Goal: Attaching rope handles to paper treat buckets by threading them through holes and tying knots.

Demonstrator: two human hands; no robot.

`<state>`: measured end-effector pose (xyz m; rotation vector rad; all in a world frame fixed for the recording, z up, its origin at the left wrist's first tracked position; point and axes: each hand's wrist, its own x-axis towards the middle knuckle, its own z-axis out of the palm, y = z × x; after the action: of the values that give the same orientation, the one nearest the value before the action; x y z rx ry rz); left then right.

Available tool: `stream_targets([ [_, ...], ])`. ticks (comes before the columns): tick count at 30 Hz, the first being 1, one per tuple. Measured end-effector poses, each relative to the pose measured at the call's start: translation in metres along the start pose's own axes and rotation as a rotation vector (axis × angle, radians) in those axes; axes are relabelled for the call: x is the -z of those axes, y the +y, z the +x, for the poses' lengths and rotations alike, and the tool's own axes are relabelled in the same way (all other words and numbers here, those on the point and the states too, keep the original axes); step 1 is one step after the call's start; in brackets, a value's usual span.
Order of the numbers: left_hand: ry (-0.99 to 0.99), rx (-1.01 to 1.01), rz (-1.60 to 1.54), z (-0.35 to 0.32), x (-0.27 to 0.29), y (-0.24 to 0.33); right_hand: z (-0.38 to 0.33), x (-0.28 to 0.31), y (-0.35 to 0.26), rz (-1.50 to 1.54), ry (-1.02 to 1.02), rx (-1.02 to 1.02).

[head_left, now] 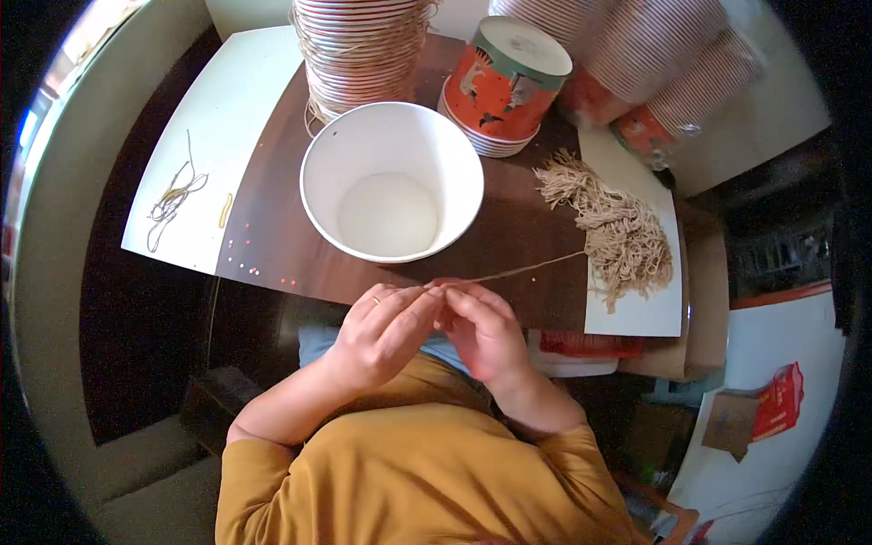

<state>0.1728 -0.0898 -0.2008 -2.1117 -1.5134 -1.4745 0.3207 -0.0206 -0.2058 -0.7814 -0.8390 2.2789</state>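
At the near edge of the surface (272, 245), our left hand (386, 331) and right hand (481, 331) pinch one tan string (527, 268) between fingertips; its far end reaches the string pile (618, 232). Step: separating one strand. Next calls for a steady pull.

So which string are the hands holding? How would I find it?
Start at the big white paper bucket in the middle of the dark table. Just below it, both hands, left and right, pinch one thin tan string. It runs alone, stretched toward the heap of strings.
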Motion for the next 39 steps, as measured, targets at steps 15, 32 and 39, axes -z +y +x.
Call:
stream_targets([
  [15, -0.123, 0.541, -0.402, 0.017, 0.059, 0.017, -0.003, -0.037, -0.032, -1.246, -0.510, 1.041],
  [32, -0.172, 0.038, -0.011, 0.066, 0.093, -0.008, 0.041, -0.078, -0.094, -1.395, -0.618, 1.148],
  [39, 0.010, -0.030, 0.168, 0.079, 0.096, -0.055, 0.082, -0.111, -0.112, -1.104, -0.473, 0.281],
])
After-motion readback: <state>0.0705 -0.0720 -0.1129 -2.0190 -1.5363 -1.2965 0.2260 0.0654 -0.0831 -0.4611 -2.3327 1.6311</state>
